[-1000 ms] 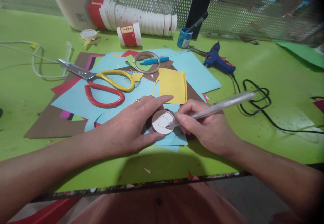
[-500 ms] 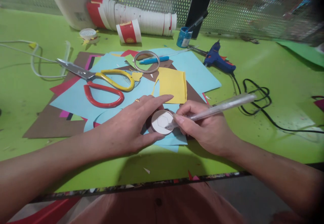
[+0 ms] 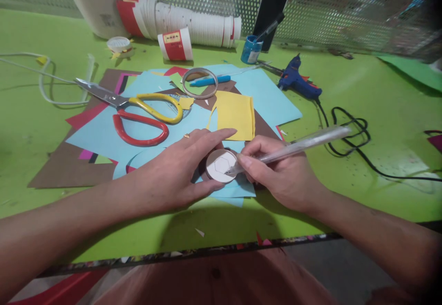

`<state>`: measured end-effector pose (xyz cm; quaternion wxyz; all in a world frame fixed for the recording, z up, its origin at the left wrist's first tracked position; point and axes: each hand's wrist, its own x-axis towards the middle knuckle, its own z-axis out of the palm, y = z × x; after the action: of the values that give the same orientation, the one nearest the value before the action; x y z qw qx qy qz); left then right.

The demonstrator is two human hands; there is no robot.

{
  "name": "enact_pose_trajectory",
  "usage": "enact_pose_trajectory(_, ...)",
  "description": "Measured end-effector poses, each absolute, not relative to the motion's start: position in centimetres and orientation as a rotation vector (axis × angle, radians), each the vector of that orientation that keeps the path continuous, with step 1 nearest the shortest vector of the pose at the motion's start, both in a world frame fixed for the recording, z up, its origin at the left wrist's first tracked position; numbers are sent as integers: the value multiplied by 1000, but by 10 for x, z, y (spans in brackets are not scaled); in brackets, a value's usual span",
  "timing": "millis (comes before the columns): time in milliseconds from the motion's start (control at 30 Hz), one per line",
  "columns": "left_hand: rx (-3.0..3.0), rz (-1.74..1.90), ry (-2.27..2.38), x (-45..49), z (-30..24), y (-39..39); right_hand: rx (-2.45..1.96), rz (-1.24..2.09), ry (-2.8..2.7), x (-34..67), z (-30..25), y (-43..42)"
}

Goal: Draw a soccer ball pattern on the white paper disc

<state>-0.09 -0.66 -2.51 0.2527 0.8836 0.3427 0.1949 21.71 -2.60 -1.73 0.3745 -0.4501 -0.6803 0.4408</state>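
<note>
A small white paper disc (image 3: 219,164) with a pencilled hexagon lies on blue paper near the table's front. My left hand (image 3: 176,171) curves round its left side, thumb and forefinger pinning its edge. My right hand (image 3: 279,174) is closed on a clear pen (image 3: 297,145) whose tip touches the disc's right part. The pen's barrel slants up to the right.
Red-and-yellow scissors (image 3: 138,112), a tape ring (image 3: 199,83), a yellow sheet (image 3: 235,115) and coloured papers lie behind the hands. A blue glue gun (image 3: 297,82) with black cable (image 3: 352,135) is at right. Paper cups (image 3: 186,20), a blue jar (image 3: 251,49) stand by the mesh wall.
The pen tip has shifted slightly leftward on the disc. Both hands stay in place; the view has drifted a little.
</note>
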Motion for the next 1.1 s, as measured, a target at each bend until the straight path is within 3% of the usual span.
enact_pose_trajectory(1100, 2433, 546, 934, -2, -27, -6, -1195, 1148, -1725, 216, -16, -27)
